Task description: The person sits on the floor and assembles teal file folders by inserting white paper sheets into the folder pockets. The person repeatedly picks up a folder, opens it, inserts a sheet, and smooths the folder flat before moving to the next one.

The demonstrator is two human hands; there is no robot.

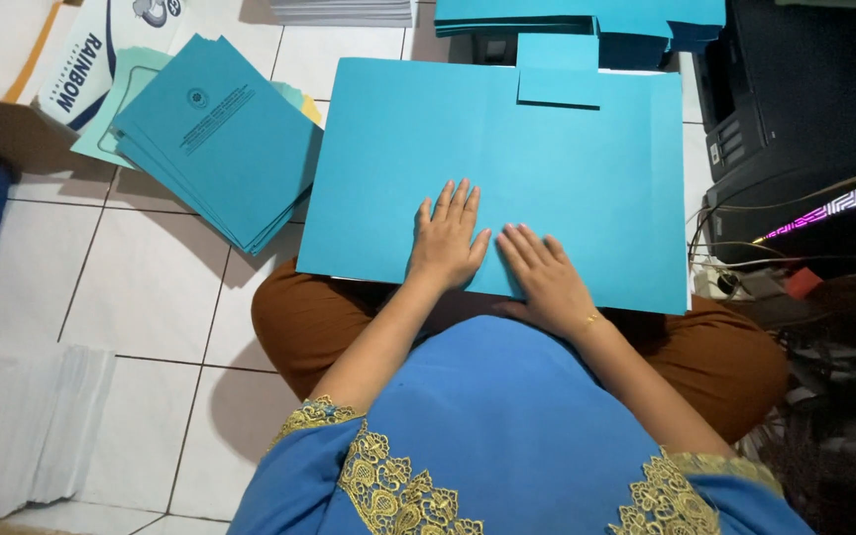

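Evidently light and easily creased, the large blue paper sheet (547, 178) lies under her left hand (445, 241) and right hand (544, 272), both flat, fingers spread, grasping nothing; edges look best for lifting.

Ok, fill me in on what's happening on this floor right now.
A person sits cross-legged on the white tiled floor with a large blue paper sheet spread over the lap. The left hand and the right hand both lie flat on its near edge, fingers spread. A fanned stack of printed blue covers lies to the left, more blue sheets are piled ahead, and a black printer stands at the right.
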